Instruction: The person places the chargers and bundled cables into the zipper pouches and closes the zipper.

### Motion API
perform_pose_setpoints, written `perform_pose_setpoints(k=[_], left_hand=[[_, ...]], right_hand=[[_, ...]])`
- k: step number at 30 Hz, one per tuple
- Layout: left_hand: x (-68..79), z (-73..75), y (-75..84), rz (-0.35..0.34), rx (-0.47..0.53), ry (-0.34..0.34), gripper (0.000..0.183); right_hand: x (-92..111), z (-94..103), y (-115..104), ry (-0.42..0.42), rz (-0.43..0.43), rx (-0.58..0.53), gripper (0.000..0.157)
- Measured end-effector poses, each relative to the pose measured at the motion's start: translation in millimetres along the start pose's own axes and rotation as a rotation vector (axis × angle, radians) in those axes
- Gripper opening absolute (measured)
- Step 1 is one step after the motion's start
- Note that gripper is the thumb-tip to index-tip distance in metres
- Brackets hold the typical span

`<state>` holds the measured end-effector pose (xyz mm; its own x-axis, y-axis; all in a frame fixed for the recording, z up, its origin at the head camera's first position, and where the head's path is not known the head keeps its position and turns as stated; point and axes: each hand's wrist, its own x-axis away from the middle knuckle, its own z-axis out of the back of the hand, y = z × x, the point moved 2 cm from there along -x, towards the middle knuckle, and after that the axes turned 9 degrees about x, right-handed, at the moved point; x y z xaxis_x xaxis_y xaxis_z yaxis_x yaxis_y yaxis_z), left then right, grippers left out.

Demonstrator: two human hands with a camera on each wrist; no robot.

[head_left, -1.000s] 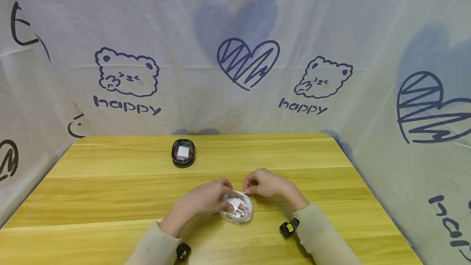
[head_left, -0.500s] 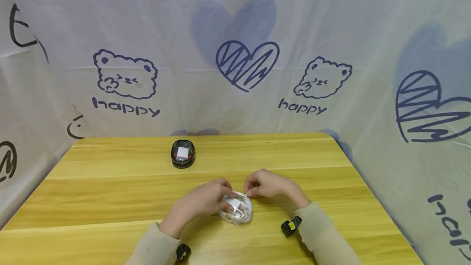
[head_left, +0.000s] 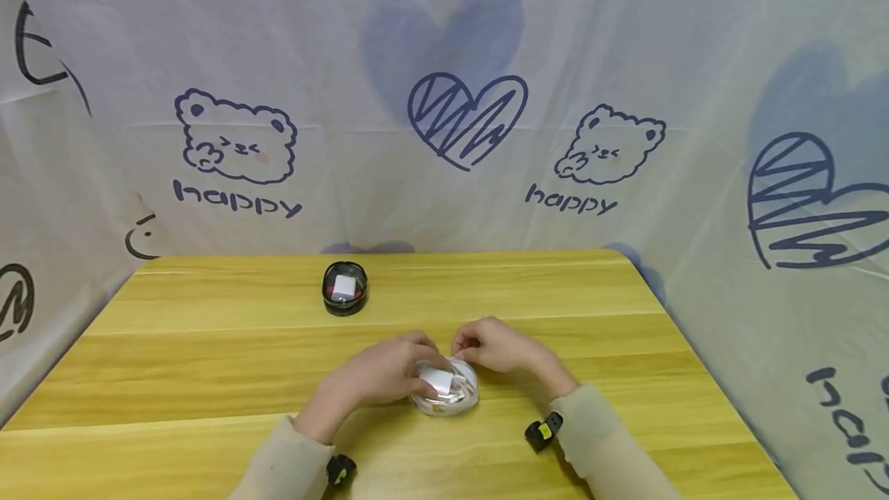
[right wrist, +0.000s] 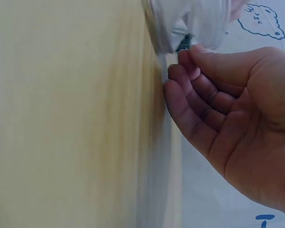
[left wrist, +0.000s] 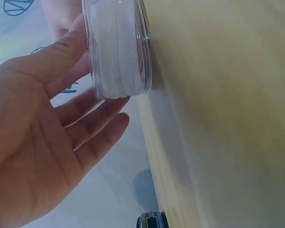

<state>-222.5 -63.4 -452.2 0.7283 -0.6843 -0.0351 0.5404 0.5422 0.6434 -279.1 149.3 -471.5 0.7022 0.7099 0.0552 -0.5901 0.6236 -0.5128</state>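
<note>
A clear, rounded case stands on the table in front of me, holding a white charger plug and a coiled white cable. My left hand grips it from the left, thumb on the near side and fingers at the far side. In the left wrist view the clear wall of the case rises beside the thumb. At the far right of the rim, my right hand pinches a small pull between thumb and index finger, mostly hidden by the fingertips. The right hand's other fingers curl loosely in the right wrist view.
A black-rimmed clear case with a white plug inside stands farther back, left of centre. Both rest on a yellow wood-grain table. A white printed cloth hangs behind the table and along its sides.
My right hand has shifted slightly left and away along the rim. The clear case has tilted and changed shape a little, while my left hand keeps its grip.
</note>
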Motion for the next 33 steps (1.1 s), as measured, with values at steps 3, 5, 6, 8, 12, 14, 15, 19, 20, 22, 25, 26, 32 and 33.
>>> perform_pose_setpoints(k=[3, 5, 6, 8, 12, 14, 15, 19, 20, 22, 25, 26, 32, 33], left_hand=[[-1.6, -0.9, 0.1, -0.013, 0.003, -0.019, 0.039], [-2.3, -2.5, -1.1, -0.006, 0.005, -0.029, 0.039], [-2.4, -3.0, -1.4, -0.002, 0.005, -0.032, 0.039], [-2.5, -3.8, -2.0, 0.009, 0.0, -0.034, 0.04], [-3.0, -4.7, -0.6, 0.013, -0.008, -0.032, 0.042], [-3.1, -4.8, 1.1, 0.012, -0.02, -0.031, 0.043], [-3.1, -4.9, 2.0, 0.012, -0.026, -0.03, 0.043], [-2.8, -5.3, 4.4, 0.009, -0.051, -0.021, 0.041], [-2.7, -5.4, 4.5, 0.01, -0.056, -0.018, 0.041], [-2.7, -5.7, 4.4, 0.01, -0.063, -0.011, 0.039], [-2.8, -6.3, 3.8, 0.009, -0.068, -0.003, 0.038], [-2.8, -6.6, 3.5, 0.009, -0.07, -0.001, 0.038], [-1.1, -4.3, 3.4, -0.017, -0.068, -0.01, 0.042], [-0.6, -3.6, 3.5, -0.024, -0.071, -0.014, 0.042]], right_hand=[[-1.1, -1.6, -0.1, 0.013, 0.009, -0.004, 0.012], [-1.1, -2.3, -0.5, 0.019, 0.007, -0.014, 0.012], [-1.0, -2.5, -0.5, 0.021, 0.005, -0.019, 0.013], [-0.6, -2.4, -1.0, 0.029, -0.001, -0.021, 0.013], [-0.2, -1.1, -1.3, 0.043, -0.001, 0.003, 0.014], [-0.3, -0.3, -1.1, 0.045, 0.005, 0.025, 0.013], [-0.3, 0.1, -0.5, 0.042, 0.009, 0.033, 0.013], [0.3, 1.4, 2.3, 0.017, 0.019, 0.044, 0.013], [0.6, 1.8, 3.0, 0.009, 0.02, 0.042, 0.013], [1.4, 2.7, 4.0, -0.005, 0.023, 0.033, 0.013], [2.8, 3.9, 5.3, -0.021, 0.025, 0.015, 0.013], [3.0, 4.1, 5.5, -0.024, 0.028, 0.012, 0.013], [3.0, 5.4, 5.1, 0.002, 0.041, 0.016, 0.012], [2.6, 5.4, 4.8, 0.01, 0.04, 0.016, 0.011]])
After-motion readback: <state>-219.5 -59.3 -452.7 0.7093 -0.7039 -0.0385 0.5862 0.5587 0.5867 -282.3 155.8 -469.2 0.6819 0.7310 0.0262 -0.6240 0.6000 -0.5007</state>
